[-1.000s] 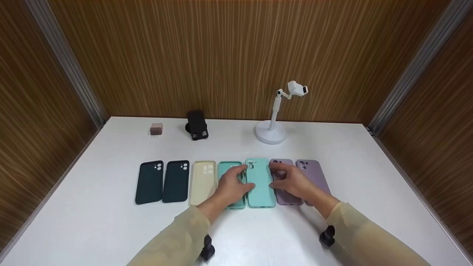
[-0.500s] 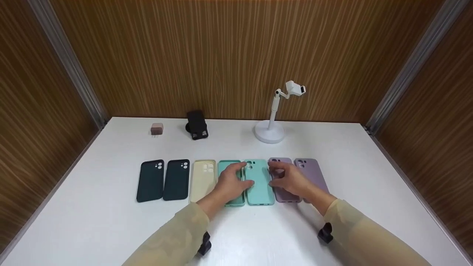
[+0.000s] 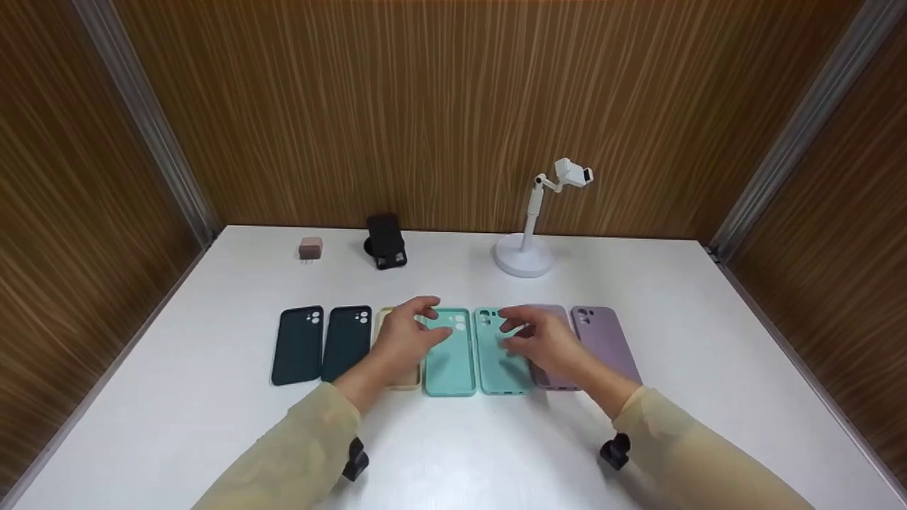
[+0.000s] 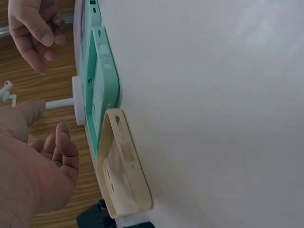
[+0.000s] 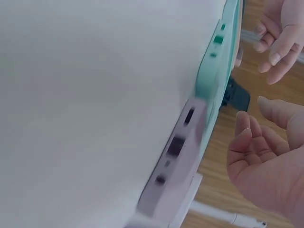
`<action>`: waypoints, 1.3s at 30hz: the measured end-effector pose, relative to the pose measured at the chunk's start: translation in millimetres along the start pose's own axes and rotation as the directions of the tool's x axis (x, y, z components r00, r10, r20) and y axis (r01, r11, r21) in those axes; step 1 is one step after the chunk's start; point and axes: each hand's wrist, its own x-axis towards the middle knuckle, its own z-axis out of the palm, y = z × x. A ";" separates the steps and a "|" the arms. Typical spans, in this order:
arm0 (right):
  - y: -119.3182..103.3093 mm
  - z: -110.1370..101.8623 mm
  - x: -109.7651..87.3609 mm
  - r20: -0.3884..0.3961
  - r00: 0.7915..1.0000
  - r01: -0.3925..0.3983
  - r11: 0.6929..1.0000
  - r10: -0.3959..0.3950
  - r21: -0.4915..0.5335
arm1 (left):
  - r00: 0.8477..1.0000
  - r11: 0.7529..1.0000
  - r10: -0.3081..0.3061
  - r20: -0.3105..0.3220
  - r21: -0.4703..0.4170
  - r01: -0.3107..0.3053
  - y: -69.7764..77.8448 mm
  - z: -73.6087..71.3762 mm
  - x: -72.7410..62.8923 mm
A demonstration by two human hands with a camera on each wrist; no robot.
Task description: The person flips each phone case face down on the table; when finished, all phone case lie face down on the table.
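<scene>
Phone cases lie in a row on the white table. Over the cream case (image 3: 411,387) hovers my left hand (image 3: 399,341), fingers loosely bent and holding nothing. Beside it are a mint green case (image 3: 451,365) with its hollow side up and a second mint case (image 3: 504,372) with its back up. My right hand (image 3: 549,345) is above the second mint case and the nearer purple case (image 3: 555,383), part of which it hides; its fingers are loosely curved around nothing. In the left wrist view, the left hand (image 4: 35,166) is apart from the cream case (image 4: 124,166).
Two dark cases (image 3: 297,347) lie at the row's left end, and another purple case (image 3: 606,343) at its right end. Farther back are a pink charger plug (image 3: 310,248), a black phone-shaped item (image 3: 386,241) and a white stand (image 3: 524,256). Wood panels (image 3: 453,113) enclose the table.
My hands have come away from the sides of the right-hand mint case. The left hand has shifted left over the cream case, uncovering the hollow mint one; the right has barely moved.
</scene>
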 end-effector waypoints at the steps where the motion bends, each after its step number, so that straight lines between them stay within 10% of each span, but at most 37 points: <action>1: -1.8 3.1 1.3 0.001 1.000 0.006 1.000 -0.006 -0.004 | 1.000 1.000 0.003 -0.006 0.001 -0.003 -2.8 -3.6 0.0; 19: -10.3 46.2 24.0 0.051 0.995 -0.078 0.993 0.082 -0.085 | 0.999 0.990 0.049 0.018 0.131 -0.051 -41.1 -12.1 5.3; 39: -4.8 50.1 27.1 0.093 0.990 -0.099 0.988 0.110 -0.116 | 0.995 0.968 0.072 0.073 0.237 -0.087 -43.3 -7.7 7.9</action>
